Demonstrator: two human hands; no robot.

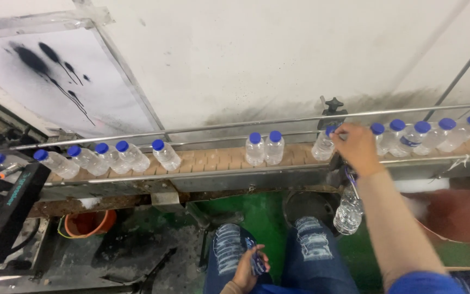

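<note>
Keep your right hand (356, 147) pinched on the blue cap of the clear bottle (322, 146) standing on the conveyor (208, 160), holding it upright, while your left hand (247, 267), closed around blue labels (257, 263), rests on your lap.

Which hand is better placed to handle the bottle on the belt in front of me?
Right. The right hand is already up at the conveyor, fingers at a blue-capped bottle. The left hand lies low on the lap, holding something small.
</note>
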